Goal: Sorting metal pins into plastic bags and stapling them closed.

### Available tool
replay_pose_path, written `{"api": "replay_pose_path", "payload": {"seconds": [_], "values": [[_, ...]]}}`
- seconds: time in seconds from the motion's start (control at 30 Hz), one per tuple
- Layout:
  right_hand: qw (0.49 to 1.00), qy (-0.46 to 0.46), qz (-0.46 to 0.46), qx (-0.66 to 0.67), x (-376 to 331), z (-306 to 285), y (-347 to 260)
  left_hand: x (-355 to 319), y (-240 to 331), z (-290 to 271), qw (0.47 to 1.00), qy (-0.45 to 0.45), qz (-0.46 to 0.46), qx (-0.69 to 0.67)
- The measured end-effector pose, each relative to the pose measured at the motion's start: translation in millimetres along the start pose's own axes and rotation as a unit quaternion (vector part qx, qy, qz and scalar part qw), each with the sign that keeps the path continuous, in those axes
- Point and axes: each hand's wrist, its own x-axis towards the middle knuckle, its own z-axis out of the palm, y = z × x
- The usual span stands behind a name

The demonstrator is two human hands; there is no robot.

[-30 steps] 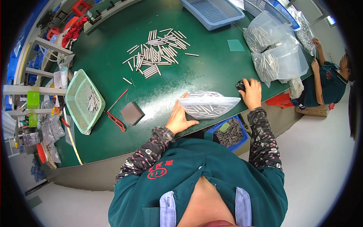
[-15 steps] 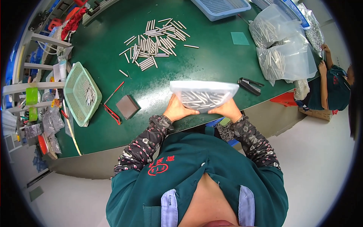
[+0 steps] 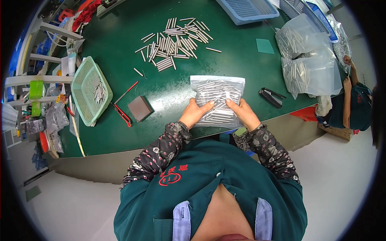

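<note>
A clear plastic bag (image 3: 219,86) full of short metal pins lies at the table's near edge, its broad face up. My left hand (image 3: 195,113) grips its left side with the thumb on top. On the right side my right hand (image 3: 246,114) holds it the same way; the other fingers of both hands are mostly hidden under the bag. Beyond it lies a loose pile of metal pins (image 3: 173,45). Left of my left hand are a dark brown block (image 3: 139,109) and a tool with red handles (image 3: 122,115).
A pale green basket (image 3: 87,111) with some pins stands at left. To the right lie a black stapler (image 3: 271,97) and filled bags of pins (image 3: 295,76). A blue basket (image 3: 249,18) sits at the back. At far right a co-worker's arm (image 3: 346,96) shows.
The bag has tipped from upright to nearly flat, so its broad face shows. My thumbs now press on top of it. The whole view has shifted slightly.
</note>
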Motion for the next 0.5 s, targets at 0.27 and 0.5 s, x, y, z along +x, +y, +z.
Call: {"api": "replay_pose_path", "payload": {"seconds": [0.27, 0.5], "values": [[0.992, -0.070, -0.078, 0.074, -36, 8, -25, -21, -7, 1, 0.996, -0.002, 0.077, 0.046], [0.988, -0.063, -0.025, 0.141, -43, 36, -18, -34, -31, -10, 0.997, 0.025, 0.064, 0.035]]}}
